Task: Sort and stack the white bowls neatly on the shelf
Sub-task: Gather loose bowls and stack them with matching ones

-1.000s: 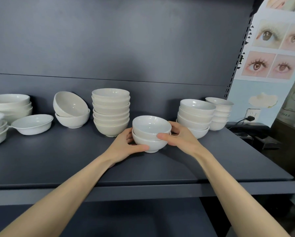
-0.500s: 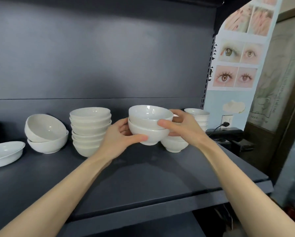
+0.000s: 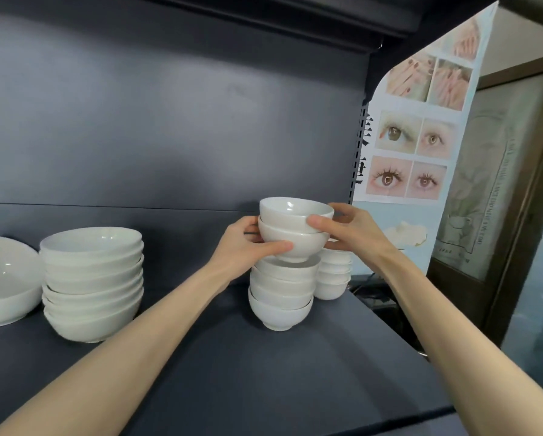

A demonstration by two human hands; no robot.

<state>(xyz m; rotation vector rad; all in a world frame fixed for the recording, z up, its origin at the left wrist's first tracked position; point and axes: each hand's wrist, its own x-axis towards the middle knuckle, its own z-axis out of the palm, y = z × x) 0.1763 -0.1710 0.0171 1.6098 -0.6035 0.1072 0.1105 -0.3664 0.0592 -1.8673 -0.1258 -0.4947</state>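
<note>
Two nested white ceramic bowls [image 3: 295, 228] have come up off the dark blue-grey shelf [image 3: 264, 372] in the last second and travelled right. They now hang directly over the stack of matching small white bowls [image 3: 281, 297], base close above its top rim; I cannot tell if they touch. By my judgement only the lowering remains. My left grip [image 3: 248, 247] wraps the lower bowl, thumb across its front. My right grip [image 3: 349, 228] clasps the upper rim from the other side. Both grasp the pair.
</note>
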